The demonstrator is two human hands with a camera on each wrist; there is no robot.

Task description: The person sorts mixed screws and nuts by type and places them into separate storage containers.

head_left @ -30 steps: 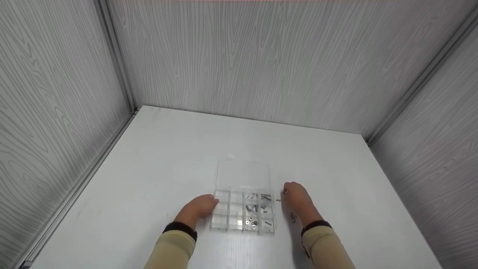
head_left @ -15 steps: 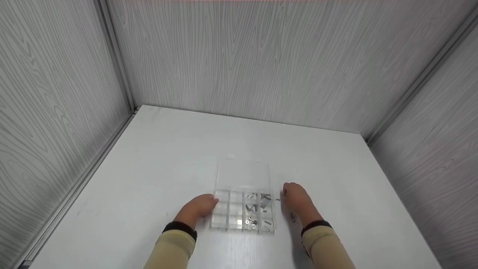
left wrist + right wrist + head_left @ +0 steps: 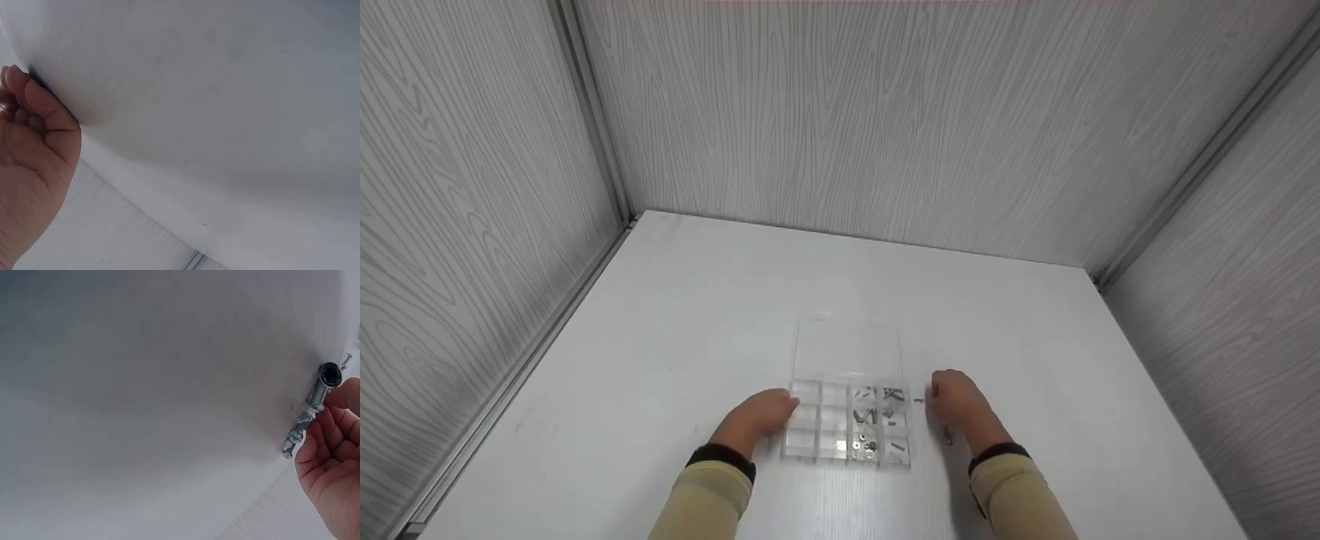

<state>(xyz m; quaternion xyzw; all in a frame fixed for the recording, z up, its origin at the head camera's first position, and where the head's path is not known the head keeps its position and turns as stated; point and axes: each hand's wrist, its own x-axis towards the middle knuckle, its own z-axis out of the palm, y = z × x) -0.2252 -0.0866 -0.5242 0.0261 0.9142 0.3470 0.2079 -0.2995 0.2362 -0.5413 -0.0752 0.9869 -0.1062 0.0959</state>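
Observation:
A clear plastic compartment box (image 3: 819, 420) lies on the white table with its lid (image 3: 847, 349) folded back. Several right-hand compartments hold screws, nuts and other small metal parts. At the box's left edge is my left hand (image 3: 757, 414), gripping the side with the thumb over the rim. My right hand (image 3: 960, 397) is to the box's right, fingers curled close to the table; whether they pinch anything is hidden. In the right wrist view, a heap of bolts and screws (image 3: 296, 433) lies by that hand, with a black-headed bolt (image 3: 331, 375) at its end.
A small screw (image 3: 918, 400) lies between the box and my right hand. Grey wood-patterned panels (image 3: 840, 112) stand around the table (image 3: 697, 300) at the back and both sides.
My right hand has shifted slightly right and toward me. My left hand and the box have stayed where they were.

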